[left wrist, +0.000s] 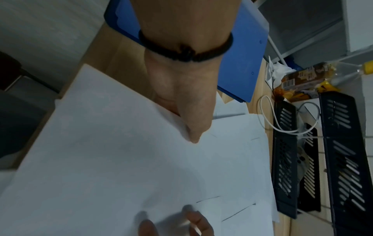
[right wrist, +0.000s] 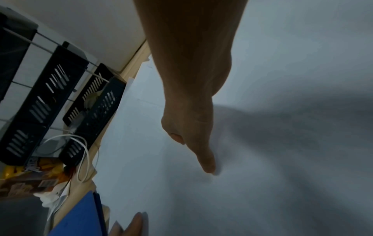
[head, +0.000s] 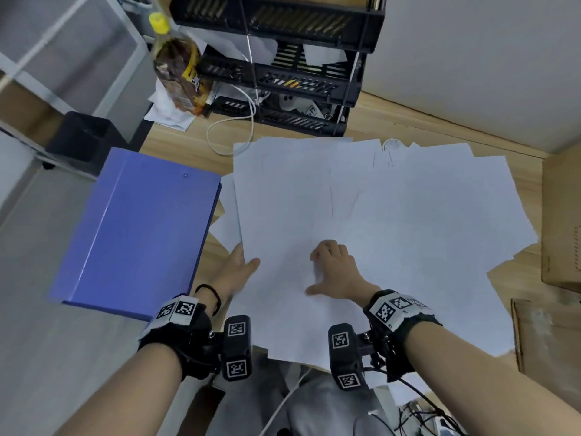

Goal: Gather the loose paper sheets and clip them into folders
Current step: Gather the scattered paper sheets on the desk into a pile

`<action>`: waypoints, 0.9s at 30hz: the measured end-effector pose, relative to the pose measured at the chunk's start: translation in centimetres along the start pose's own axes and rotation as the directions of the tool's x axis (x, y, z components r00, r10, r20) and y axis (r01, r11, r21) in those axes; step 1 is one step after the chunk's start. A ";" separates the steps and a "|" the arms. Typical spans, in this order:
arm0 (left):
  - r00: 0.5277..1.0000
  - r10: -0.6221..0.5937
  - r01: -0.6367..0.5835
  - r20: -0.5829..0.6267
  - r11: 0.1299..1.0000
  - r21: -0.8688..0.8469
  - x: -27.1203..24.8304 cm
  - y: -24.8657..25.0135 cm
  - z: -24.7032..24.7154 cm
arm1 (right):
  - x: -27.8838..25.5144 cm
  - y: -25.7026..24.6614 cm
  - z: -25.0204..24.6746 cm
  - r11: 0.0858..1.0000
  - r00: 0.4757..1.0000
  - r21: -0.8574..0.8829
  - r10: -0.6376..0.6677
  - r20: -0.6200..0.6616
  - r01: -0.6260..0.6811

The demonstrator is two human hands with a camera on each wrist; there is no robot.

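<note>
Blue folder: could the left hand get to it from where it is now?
Probably yes. The blue folder lies closed just beside the left hand, which grips the paper sheets' edge; nothing stands between them.

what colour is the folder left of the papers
Blue, closed; the folder shows best in the head view.

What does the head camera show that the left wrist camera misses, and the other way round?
Only the head view shows both wrists with their marker bands, the cardboard boxes at right and the whole spread of paper sheets. Only the left wrist view shows the left hand close up, its thumb on top of a sheet's edge and its fingers hidden beneath. Both show the blue folder, the black trays, the bottle and the white cable.
</note>
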State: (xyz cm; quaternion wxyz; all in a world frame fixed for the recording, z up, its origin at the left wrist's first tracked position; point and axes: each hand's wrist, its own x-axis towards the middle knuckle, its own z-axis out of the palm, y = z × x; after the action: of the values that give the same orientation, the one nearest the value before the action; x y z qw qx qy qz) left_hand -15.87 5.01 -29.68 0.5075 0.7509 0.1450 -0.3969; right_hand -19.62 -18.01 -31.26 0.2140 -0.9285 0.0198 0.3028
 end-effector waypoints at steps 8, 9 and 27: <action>0.996 0.019 -0.028 -0.089 0.994 -0.102 -0.2 0.9 0.9 | 0.1 0.2 0.7 0.996 0.990 -0.075 0.035 -0.140 -0.046; 0.996 0.004 -0.015 -0.094 0.993 -0.117 0.0 1.0 1.1 | 0.2 0.5 0.5 0.996 0.988 -0.058 0.051 -0.148 -0.060; 0.992 0.066 -0.046 -0.110 0.984 0.174 3.6 4.5 5.1 | -9.6 14.5 -5.4 0.790 0.925 0.547 0.373 -0.070 -0.277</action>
State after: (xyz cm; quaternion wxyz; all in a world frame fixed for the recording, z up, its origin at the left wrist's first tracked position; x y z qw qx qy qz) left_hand -13.04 -2.14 -30.34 0.4429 0.8171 0.1181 -0.3496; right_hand -26.86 -34.26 -27.47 0.4025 -0.8389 0.2807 0.2354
